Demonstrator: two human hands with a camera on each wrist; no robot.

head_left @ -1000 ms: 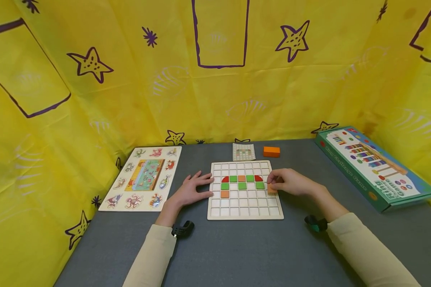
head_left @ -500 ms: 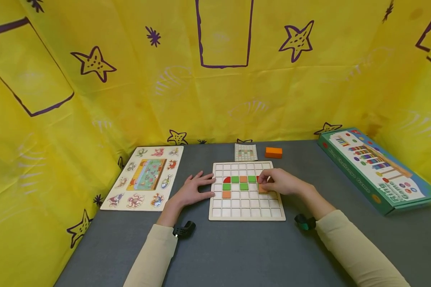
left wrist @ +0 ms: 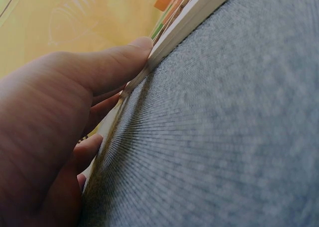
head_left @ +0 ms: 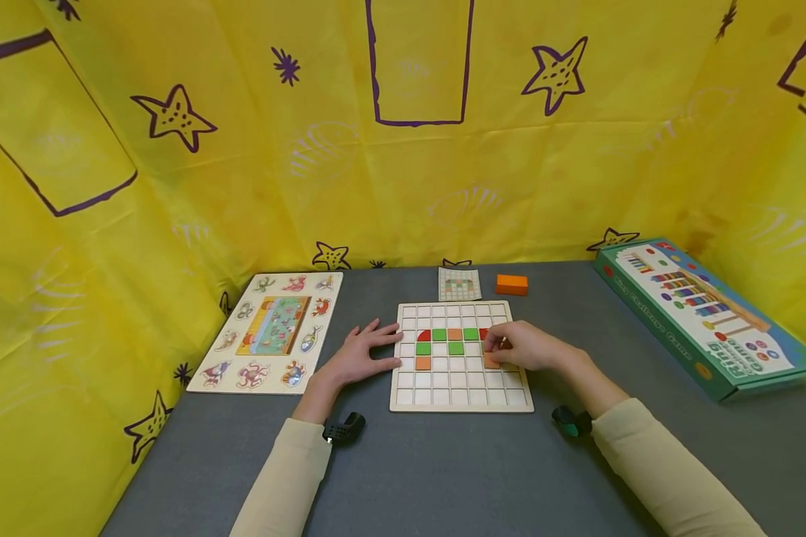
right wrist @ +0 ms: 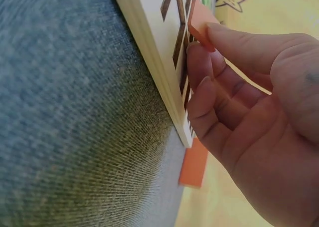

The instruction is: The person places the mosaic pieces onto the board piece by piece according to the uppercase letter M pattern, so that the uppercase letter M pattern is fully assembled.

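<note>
A white grid board (head_left: pixel 461 401) lies flat on the table, with red, green and orange tiles set in some of its cells. My right hand (head_left: pixel 533 347) is over the board's right side and pinches an orange square tile (right wrist: pixel 200 22) between thumb and fingers. In the right wrist view that tile stands tilted against the board's slots. My left hand (head_left: pixel 356 359) rests at the board's left edge with fingers spread. The left thumb (left wrist: pixel 119 62) touches the board's rim in the left wrist view. The hand covers part of the green tile area on the right.
Behind the board lie a small pattern card (head_left: pixel 460 285) and an orange block (head_left: pixel 512 285). A sea-animal picture board (head_left: pixel 242 380) is at the left. A green game box (head_left: pixel 712 321) stands at the right, before a yellow cloth backdrop (head_left: pixel 410 186).
My right hand has moved left across the board with the orange tile, then slightly down onto the row of the other orange tile. The left hand stays at the board's edge.
</note>
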